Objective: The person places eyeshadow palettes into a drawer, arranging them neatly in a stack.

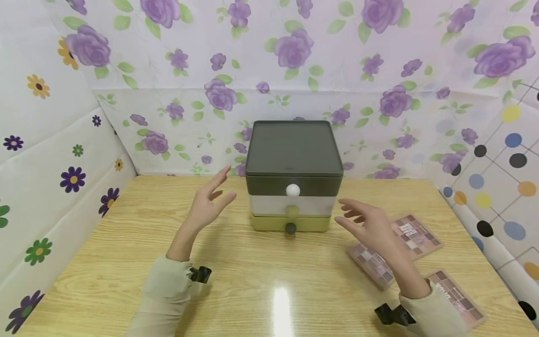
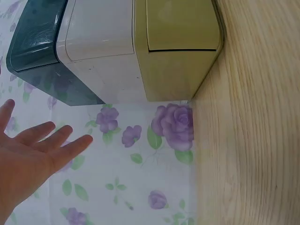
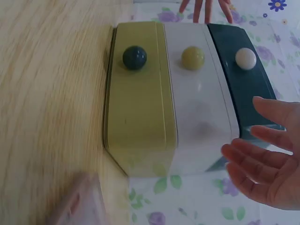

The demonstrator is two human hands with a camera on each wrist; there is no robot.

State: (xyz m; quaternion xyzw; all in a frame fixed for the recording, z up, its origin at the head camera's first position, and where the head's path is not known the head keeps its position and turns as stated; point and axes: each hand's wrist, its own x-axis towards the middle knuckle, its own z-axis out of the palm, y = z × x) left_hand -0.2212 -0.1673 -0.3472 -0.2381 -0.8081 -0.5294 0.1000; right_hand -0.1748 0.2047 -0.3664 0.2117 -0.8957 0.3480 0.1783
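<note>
A small three-drawer box [image 1: 294,150] stands at the back of the table, with a dark green top tier, a white middle and an olive-yellow bottom. Round knobs mark its front: a white knob [image 3: 245,59], a yellow knob [image 3: 192,58] and a dark knob [image 3: 134,57]. All three drawers look closed. My left hand [image 1: 207,201] hovers left of the box, fingers spread and holding nothing. On the other side my right hand [image 1: 370,227] is held in the air, palm toward the box, fingers apart and nothing in them.
Makeup palettes lie at the right of the table: one [image 1: 417,236] behind my right hand, another [image 1: 370,264] partly under it in view, a third [image 1: 456,299] near my sleeve. Flowered cloth [image 1: 177,131] hangs behind the wooden table [image 1: 236,281].
</note>
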